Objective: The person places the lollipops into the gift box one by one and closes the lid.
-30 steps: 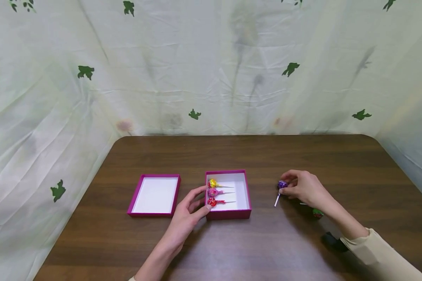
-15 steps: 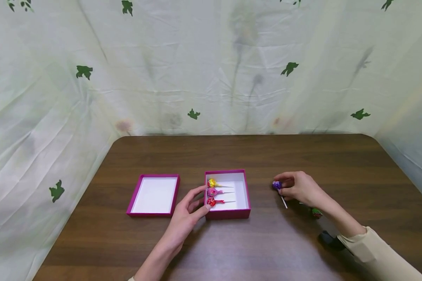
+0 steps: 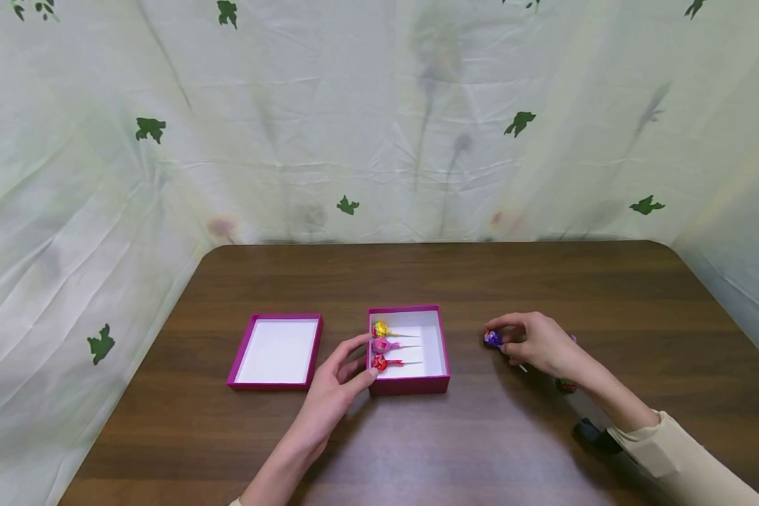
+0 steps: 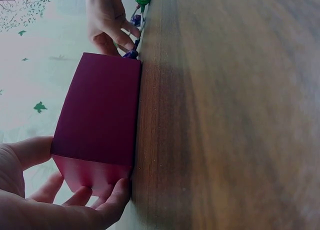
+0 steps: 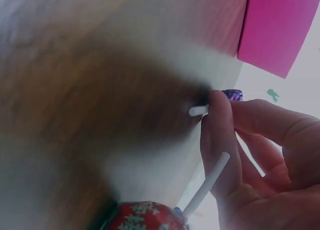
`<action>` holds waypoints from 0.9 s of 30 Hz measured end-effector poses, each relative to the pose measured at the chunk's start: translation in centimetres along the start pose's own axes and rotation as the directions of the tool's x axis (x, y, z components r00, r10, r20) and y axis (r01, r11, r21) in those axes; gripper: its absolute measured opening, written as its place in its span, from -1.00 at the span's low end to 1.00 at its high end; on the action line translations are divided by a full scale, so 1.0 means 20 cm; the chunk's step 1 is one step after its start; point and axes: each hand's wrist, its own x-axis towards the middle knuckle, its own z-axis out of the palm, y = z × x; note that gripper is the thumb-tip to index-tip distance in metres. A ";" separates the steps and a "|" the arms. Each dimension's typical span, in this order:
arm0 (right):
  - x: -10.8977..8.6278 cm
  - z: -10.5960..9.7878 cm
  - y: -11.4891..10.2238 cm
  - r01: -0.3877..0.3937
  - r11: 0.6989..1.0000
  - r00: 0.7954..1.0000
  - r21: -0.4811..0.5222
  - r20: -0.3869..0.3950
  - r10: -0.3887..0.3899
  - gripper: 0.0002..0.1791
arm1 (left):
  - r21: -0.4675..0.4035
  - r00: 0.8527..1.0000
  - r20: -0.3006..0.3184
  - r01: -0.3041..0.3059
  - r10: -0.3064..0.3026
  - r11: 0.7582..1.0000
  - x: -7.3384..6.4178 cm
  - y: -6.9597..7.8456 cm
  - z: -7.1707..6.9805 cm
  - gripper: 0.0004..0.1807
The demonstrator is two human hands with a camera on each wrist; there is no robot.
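My right hand [image 3: 540, 344] pinches a purple-wrapped lollipop [image 3: 492, 339] low over the table, right of an open magenta box [image 3: 411, 386]. In the right wrist view the lollipop's white stick [image 5: 198, 110] pokes out beside the fingertips. My left hand [image 3: 338, 383] rests its thumb and fingers against the box's left wall, as the left wrist view also shows. Inside lie a yellow lollipop [image 3: 380, 329], a pink one [image 3: 381, 346] and a red one [image 3: 379, 362], side by side, sticks pointing right.
Left of the box lies its magenta lid [image 3: 277, 351], white inside up. A red-and-green lollipop [image 3: 566, 386] and another purple one [image 3: 573, 339] lie partly hidden by my right hand and forearm. A black object [image 3: 594, 436] sits by the right sleeve. A pale curtain [image 3: 379, 126] hangs behind the table.
The right hand has shifted slightly left with the purple lollipop and turned it, so its stick swings from pointing toward me to pointing right. The left hand and box hold still.
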 end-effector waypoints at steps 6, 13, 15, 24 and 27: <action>0.01 0.00 0.01 0.040 0.991 0.999 -0.131 -0.029 -0.045 -0.59 | -0.004 1.000 0.001 -0.006 0.006 1.000 0.00 0.00 0.00 -0.46; 0.02 0.01 0.03 0.024 0.990 0.999 -0.137 -0.038 -0.029 -0.68 | 0.000 1.000 0.000 0.002 -0.002 1.000 0.00 0.00 0.00 -0.45; 0.01 0.01 0.03 0.019 0.991 0.999 -0.134 -0.041 -0.025 -0.69 | 0.001 1.000 0.001 0.006 -0.006 1.000 0.00 0.00 0.00 -0.45; 0.00 0.01 0.03 0.045 0.989 0.998 -0.144 -0.042 -0.051 -0.79 | 0.002 1.000 0.002 0.008 -0.008 1.000 0.00 0.00 0.00 -0.45; -0.01 0.01 0.02 0.060 0.987 0.997 -0.148 -0.040 -0.067 -0.83 | 0.002 1.000 0.000 0.010 -0.010 1.000 0.00 0.00 0.00 -0.45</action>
